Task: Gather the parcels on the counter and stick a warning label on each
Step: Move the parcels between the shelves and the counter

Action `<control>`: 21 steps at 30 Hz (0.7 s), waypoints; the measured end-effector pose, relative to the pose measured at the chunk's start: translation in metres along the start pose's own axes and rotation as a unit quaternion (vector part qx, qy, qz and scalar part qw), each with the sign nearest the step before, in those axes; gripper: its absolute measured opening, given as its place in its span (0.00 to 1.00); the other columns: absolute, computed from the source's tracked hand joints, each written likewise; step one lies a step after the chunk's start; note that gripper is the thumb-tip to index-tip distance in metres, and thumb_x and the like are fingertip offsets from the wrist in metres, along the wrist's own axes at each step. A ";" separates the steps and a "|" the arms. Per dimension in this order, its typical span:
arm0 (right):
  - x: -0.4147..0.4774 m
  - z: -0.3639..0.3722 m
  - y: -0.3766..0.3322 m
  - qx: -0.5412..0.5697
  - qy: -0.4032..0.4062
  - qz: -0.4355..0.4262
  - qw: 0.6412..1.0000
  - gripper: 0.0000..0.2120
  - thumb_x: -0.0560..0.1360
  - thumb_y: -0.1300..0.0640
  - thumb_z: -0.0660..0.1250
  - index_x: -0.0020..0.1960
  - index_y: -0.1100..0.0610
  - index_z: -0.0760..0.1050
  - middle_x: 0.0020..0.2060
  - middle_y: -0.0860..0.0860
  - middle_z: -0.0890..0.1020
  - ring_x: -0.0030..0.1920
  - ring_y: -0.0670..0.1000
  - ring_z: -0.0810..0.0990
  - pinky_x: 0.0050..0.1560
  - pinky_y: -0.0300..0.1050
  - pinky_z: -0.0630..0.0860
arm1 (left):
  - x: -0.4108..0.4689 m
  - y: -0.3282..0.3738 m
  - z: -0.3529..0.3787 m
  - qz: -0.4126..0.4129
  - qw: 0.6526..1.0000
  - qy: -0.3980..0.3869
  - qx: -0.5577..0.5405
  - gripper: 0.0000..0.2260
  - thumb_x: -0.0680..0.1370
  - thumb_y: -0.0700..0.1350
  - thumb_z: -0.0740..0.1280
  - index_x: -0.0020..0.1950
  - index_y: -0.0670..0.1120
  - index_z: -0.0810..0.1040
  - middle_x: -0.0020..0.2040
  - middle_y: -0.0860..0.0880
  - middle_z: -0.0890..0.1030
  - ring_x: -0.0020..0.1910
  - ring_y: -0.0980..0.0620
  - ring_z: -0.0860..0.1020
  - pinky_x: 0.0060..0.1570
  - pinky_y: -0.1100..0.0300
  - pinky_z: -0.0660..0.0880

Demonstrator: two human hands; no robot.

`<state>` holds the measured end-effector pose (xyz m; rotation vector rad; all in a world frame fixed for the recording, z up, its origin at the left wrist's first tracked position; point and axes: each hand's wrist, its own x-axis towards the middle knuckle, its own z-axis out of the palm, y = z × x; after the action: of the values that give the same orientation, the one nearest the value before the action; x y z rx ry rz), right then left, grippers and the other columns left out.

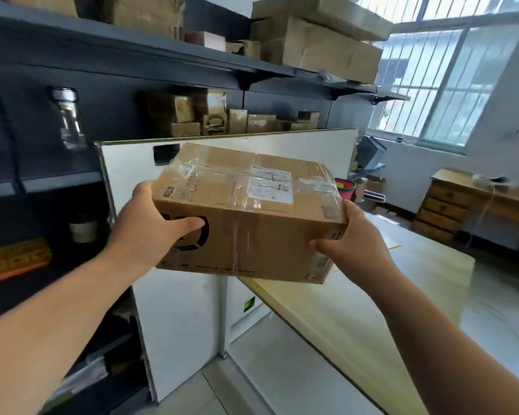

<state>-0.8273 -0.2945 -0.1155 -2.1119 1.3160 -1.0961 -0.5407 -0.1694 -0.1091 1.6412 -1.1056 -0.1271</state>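
The cardboard parcel [246, 211] hangs in the air between both hands. It sits in front of an upright white panel [297, 145] and above the near-left end of the pale wooden counter [357, 310], not yet set down. The left hand [150, 223] grips the left end with its thumb flat across the near face. The right hand [354, 238] cups the lower right corner, thumb pressed on that same face. The other fingers of both hands are behind or under the box, so I cannot tell how they lie. A slip looks like the main risk: the clear tape [321, 187] is glossy and the right hand has only a corner. A dropped box would probably strike the counter's long near edge or the floor beside it. Set down too close to that edge, it could tip off. The dark shelving [72, 175] stands close on the left and the panel's top edge runs just behind the box, so a swing either way may knock it. Rightward the counter top gives open room, and the wooden chest of drawers [444, 211] is well apart.
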 end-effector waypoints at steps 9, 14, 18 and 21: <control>0.019 -0.099 0.173 -0.065 -0.009 0.059 0.996 0.41 0.63 0.56 0.77 0.71 0.48 0.62 0.49 0.42 0.75 0.50 0.46 0.75 0.48 0.44 0.75 | -0.032 0.030 0.213 -0.035 0.997 -0.063 -0.014 0.37 0.63 0.53 0.79 0.67 0.50 0.65 0.45 0.65 0.71 0.47 0.55 0.73 0.39 0.66 0.67; 0.014 -0.117 0.249 -0.063 -0.023 0.109 0.992 0.37 0.62 0.58 0.77 0.67 0.49 0.67 0.47 0.41 0.77 0.48 0.46 0.77 0.44 0.42 0.74 | -0.050 0.026 0.293 -0.070 0.991 -0.116 -0.016 0.34 0.63 0.51 0.79 0.65 0.52 0.66 0.47 0.64 0.74 0.45 0.62 0.74 0.41 0.65 0.70; 0.011 -0.116 0.292 -0.059 -0.023 0.149 0.987 0.35 0.61 0.57 0.77 0.65 0.47 0.68 0.44 0.35 0.76 0.43 0.36 0.75 0.38 0.33 0.69 | -0.052 0.015 0.338 -0.082 0.984 -0.155 -0.011 0.35 0.64 0.52 0.79 0.65 0.54 0.65 0.50 0.59 0.76 0.51 0.54 0.75 0.45 0.58 0.72; 0.011 -0.111 0.315 -0.074 -0.021 0.174 0.982 0.35 0.61 0.56 0.76 0.65 0.45 0.67 0.45 0.33 0.74 0.43 0.33 0.73 0.35 0.30 0.67 | -0.052 0.007 0.366 -0.083 0.981 -0.178 0.000 0.35 0.64 0.52 0.79 0.66 0.54 0.65 0.52 0.58 0.77 0.52 0.53 0.75 0.46 0.57 0.73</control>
<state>-1.0876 -0.4444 -0.2625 -1.8917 1.7112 -0.8236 -0.7879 -0.3915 -0.2704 1.7513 -1.2290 -0.5478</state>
